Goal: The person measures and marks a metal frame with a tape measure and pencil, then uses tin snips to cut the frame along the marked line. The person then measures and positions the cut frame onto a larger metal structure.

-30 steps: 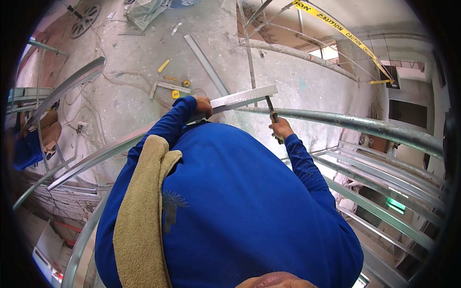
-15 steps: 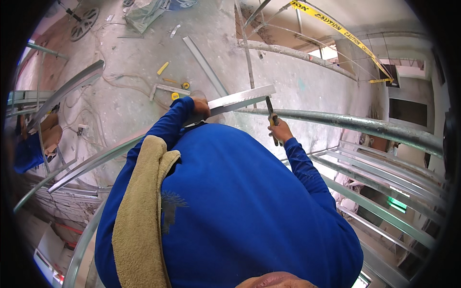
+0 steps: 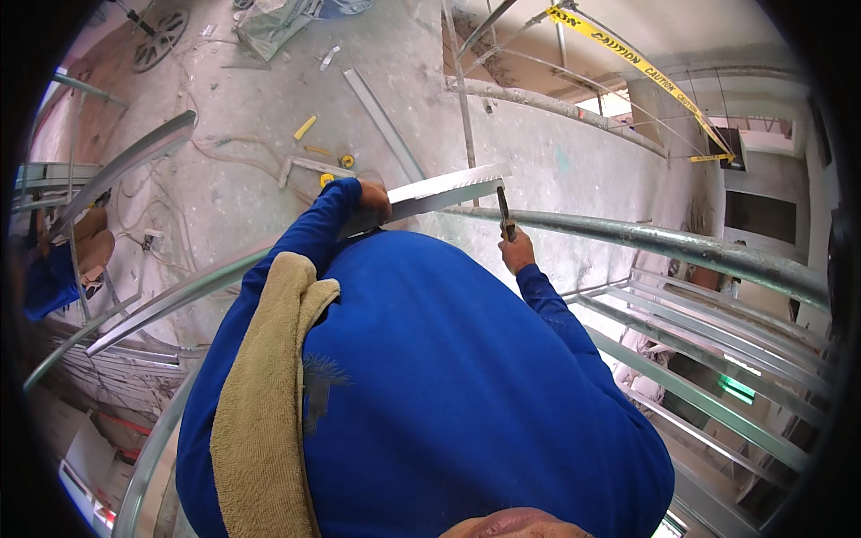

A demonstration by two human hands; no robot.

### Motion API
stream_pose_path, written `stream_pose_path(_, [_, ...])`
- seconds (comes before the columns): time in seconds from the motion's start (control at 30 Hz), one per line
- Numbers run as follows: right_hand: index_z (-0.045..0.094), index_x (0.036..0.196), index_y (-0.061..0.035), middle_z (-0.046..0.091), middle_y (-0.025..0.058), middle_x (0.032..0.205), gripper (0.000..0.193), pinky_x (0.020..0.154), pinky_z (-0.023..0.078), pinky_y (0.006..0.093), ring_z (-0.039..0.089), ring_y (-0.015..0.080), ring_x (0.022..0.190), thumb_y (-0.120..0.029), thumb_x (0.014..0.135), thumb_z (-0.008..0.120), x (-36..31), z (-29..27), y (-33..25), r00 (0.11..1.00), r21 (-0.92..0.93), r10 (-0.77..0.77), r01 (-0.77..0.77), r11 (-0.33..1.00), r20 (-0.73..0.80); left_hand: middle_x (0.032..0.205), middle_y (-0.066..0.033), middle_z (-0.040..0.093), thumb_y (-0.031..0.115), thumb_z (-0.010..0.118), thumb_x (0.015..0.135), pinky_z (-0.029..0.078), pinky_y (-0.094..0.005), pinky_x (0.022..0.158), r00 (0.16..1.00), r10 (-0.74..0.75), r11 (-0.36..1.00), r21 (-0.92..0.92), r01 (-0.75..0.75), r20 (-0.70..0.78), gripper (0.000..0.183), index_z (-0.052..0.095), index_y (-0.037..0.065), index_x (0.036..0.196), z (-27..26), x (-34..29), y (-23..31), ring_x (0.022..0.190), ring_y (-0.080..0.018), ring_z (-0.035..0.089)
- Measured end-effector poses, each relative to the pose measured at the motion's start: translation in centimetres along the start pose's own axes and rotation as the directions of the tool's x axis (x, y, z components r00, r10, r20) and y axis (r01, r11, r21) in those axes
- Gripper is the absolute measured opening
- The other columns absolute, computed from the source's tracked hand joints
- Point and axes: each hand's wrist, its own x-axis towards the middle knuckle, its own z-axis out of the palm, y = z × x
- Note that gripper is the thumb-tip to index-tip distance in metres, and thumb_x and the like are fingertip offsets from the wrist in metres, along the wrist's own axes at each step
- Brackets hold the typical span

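A long, shiny metal channel (image 3: pixel 444 191) runs slantwise in front of my chest, its cut end toward the right. My left hand (image 3: pixel 376 199) is closed around it near the middle of the view. Beyond my left forearm, the long metal piece carries on toward the lower left. In my right hand (image 3: pixel 517 252) is a pair of tin snips (image 3: pixel 504 204), pointing up. Their jaws are at the end of the channel, on its lower flange. The fingers wrap the handles, which are now drawn close together. A tan towel (image 3: pixel 260 394) hangs over my left shoulder.
On the floor ahead lie a metal strip (image 3: pixel 384 124), a yellow-handled tool (image 3: pixel 305 127), a tape measure (image 3: pixel 347 161) and cables. A thick pipe (image 3: pixel 673 235) crosses at the right, above metal bars (image 3: pixel 708 359). Yellow warning tape (image 3: pixel 628 56) hangs far right. Another person (image 3: pixel 90 251) is at the left.
The snips' handles have closed together in my right hand, which has shifted slightly left. The channel's end has dipped and tilted a little; my left hand keeps its hold.
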Motion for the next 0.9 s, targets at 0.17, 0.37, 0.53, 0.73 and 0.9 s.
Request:
stream_pose_path(0.17, [0.057, 0.105, 0.0015, 0.063, 0.0107, 0.086, 0.028, 0.06, 0.056, 0.0352, 0.065, 0.0209, 0.07, -0.004, 0.079, 0.066, 1.0, -3.1, -1.2, 0.952, 0.265, 0.153, -0.224, 0.938, 0.265, 0.092, -0.0191, 0.072, 0.031, 0.072, 0.06, 0.056, -0.0375, 0.07, 0.995, -0.053, 0.995, 0.081, 0.06, -0.088, 0.051, 0.072, -0.005, 0.096, 0.2, -0.3, 0.2, 0.081, -0.029, 0.071])
stream_pose_path(0.37, [0.058, 0.099, 0.0025, 0.063, 0.0118, 0.083, 0.022, 0.059, 0.054, 0.0356, 0.065, 0.0219, 0.068, -0.005, 0.08, 0.065, 1.4, -4.8, -3.4, 0.941, 0.147, 0.188, -0.236, 0.961, 0.28, 0.09, -0.0194, 0.072, 0.033, 0.072, 0.062, 0.055, -0.0357, 0.071, 0.998, -0.021, 0.994, 0.109, 0.028, -0.066, 0.051, 0.072, -0.005, 0.096, 0.3, 0.5, -0.2, 0.079, -0.0278, 0.071])
stream_pose_path(0.53, [0.059, 0.095, 0.0026, 0.064, 0.0142, 0.08, 0.02, 0.059, 0.053, 0.0367, 0.066, 0.0242, 0.066, -0.007, 0.079, 0.066, 1.3, -4.4, -3.7, 0.943, 0.049, 0.211, -0.23, 0.972, 0.259, 0.089, -0.0196, 0.072, 0.033, 0.071, 0.062, 0.054, -0.0361, 0.07, 0.996, 0.025, 0.99, 0.142, -0.013, -0.083, 0.05, 0.072, -0.005, 0.094, 0.6, 0.7, -0.5, 0.078, -0.0273, 0.07])
stream_pose_path(0.73, [0.058, 0.099, 0.0024, 0.063, 0.0124, 0.077, 0.021, 0.054, 0.053, 0.0346, 0.065, 0.0224, 0.06, -0.006, 0.081, 0.064, 0.9, -4.0, -3.8, 0.953, 0.044, 0.18, -0.196, 0.98, 0.243, 0.09, -0.0194, 0.072, 0.033, 0.072, 0.06, 0.054, -0.0355, 0.07, 0.996, -0.033, 0.995, 0.089, 0.04, -0.085, 0.051, 0.071, -0.005, 0.095, 0.4, 1.1, -1.0, 0.079, -0.0271, 0.071])
stream_pose_path(0.9, [0.06, 0.091, 0.0012, 0.063, 0.0115, 0.07, 0.018, 0.054, 0.052, 0.0361, 0.065, 0.0226, 0.058, -0.012, 0.079, 0.064, 0.6, -3.3, -3.0, 0.951, 0.105, 0.229, -0.255, 0.961, 0.208, 0.089, -0.0196, 0.072, 0.033, 0.072, 0.06, 0.054, -0.0353, 0.07, 0.997, -0.017, 0.993, 0.114, 0.025, -0.074, 0.05, 0.072, -0.005, 0.093, 0.5, 1.4, -1.2, 0.079, -0.0271, 0.07])
